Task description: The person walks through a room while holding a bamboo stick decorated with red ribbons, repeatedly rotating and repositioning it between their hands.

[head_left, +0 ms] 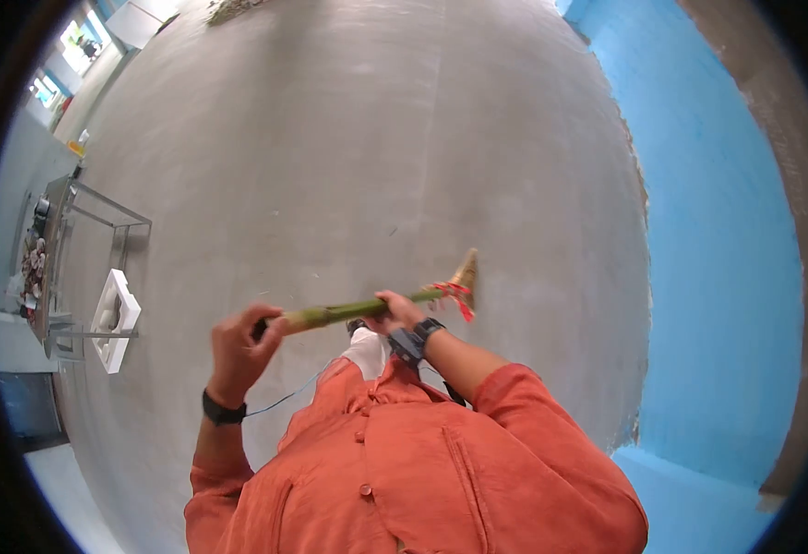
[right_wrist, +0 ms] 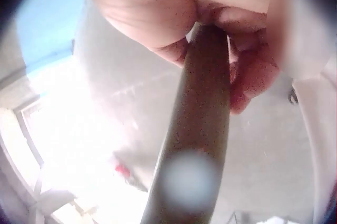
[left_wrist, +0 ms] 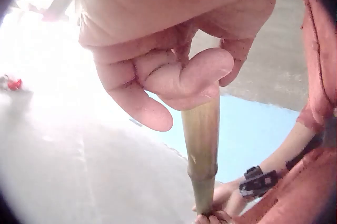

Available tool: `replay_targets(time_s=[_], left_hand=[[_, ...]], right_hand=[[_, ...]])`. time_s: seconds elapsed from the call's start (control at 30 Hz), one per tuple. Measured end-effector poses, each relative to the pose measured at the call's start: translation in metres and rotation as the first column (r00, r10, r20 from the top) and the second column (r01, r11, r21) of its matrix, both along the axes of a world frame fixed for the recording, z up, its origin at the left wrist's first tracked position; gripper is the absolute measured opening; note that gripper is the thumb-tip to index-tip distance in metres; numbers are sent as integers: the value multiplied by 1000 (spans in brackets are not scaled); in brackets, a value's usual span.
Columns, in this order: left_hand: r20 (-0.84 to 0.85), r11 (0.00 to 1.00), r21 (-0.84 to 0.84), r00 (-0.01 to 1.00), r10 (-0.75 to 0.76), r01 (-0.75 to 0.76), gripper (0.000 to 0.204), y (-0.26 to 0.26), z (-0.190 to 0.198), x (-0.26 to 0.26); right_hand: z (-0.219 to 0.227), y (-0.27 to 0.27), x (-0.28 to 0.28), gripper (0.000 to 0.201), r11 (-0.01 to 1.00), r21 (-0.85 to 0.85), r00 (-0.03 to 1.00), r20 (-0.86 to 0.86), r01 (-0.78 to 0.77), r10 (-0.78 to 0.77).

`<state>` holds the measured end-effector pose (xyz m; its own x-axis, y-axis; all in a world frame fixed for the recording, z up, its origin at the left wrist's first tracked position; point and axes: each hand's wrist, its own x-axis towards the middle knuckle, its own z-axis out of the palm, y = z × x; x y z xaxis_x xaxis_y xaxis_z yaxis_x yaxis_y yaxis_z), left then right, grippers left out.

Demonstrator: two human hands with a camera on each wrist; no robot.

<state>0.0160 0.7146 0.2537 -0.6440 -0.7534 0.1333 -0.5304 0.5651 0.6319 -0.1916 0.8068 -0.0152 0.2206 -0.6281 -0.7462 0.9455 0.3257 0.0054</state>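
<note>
A long broom with a green bamboo handle (head_left: 344,312) slants across in front of the body in the head view. Its tan head (head_left: 467,270) points down at the floor, with a red-and-white strip (head_left: 456,294) tied near the join. My left hand (head_left: 240,349) grips the pale top end of the handle; in the left wrist view its fingers (left_wrist: 195,79) curl over that end. Lower down, my right hand (head_left: 399,314) holds the bamboo. From the right wrist, the handle (right_wrist: 202,97) runs up into the curled hand, whose far fingers are partly hidden.
Bare grey floor (head_left: 514,166) spreads ahead, with small scraps on it. A blue wall (head_left: 718,231) bounds the right. At left stand a metal-framed table (head_left: 58,231) with items on it and a white foam frame (head_left: 113,319) below.
</note>
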Motion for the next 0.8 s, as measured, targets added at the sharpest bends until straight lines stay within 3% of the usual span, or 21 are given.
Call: replay_targets(time_s=[0.03, 0.07, 0.1, 0.13, 0.17, 0.2, 0.27, 0.3, 0.37, 0.47, 0.53, 0.6, 0.67, 0.73, 0.8], left_hand=[[-25, 997, -51, 998, 51, -53, 11, -3, 14, 0], [-51, 990, -97, 994, 100, -105, 11, -5, 26, 1], [-55, 988, -97, 992, 111, -116, 11, -6, 32, 0], [-61, 963, -262, 997, 54, -69, 15, -7, 38, -2], [-59, 906, -422, 998, -5, -21, 19, -10, 40, -6], [-71, 905, -424, 998, -1, -29, 19, -9, 41, -10], [-30, 848, -467, 954, -300, 251, 26, -8, 39, -22], [-32, 803, -507, 924, -381, 314, 28, -10, 36, -29], [-69, 810, -505, 921, -383, 299, 28, -17, 32, -36], [-135, 818, -505, 911, -389, 274, 25, -46, 22, -36], [-268, 870, -465, 910, -316, 165, 23, -71, 12, -35], [-270, 898, -397, 912, -310, 188, 19, -93, 6, -44], [-274, 984, -131, 949, -153, 120, 18, -108, -14, -66], [-288, 988, -55, 945, -154, 144, 19, -117, -29, -96], [-240, 955, 210, 958, -157, 209, 18, -126, -49, -127]], right_hand=[[16, -23, 3, 31, 998, -45, 996, -76, -42, 39], [15, -49, 11, 27, 998, -62, 999, -35, -5, 3], [42, -66, 12, 23, 1000, -10, 998, -63, -10, 9], [37, -81, 11, 23, 1000, -12, 997, -69, -19, 18], [31, -97, 7, 20, 983, -186, 1000, 8, 3, -1], [23, -106, 2, 18, 936, -351, 996, 86, 37, -7], [58, -116, -6, 13, 954, -297, 1000, 10, 25, -23], [66, -121, -11, 14, 969, -246, 999, 10, 34, -33], [74, -132, -24, 14, 981, -193, 1000, 2, 27, -27], [79, -146, -44, 20, 964, -265, 988, -133, 38, -76], [78, -156, -55, 23, 981, -183, 983, -162, 61, -92], [56, -161, -82, 21, 987, -152, 973, -211, 59, -91], [26, -152, -118, 18, 992, -98, 957, -271, 76, -101], [14, -134, -148, 19, 992, -23, 928, -352, 123, -123], [3, -112, -178, 21, 987, 63, 866, -490, 150, -100]])
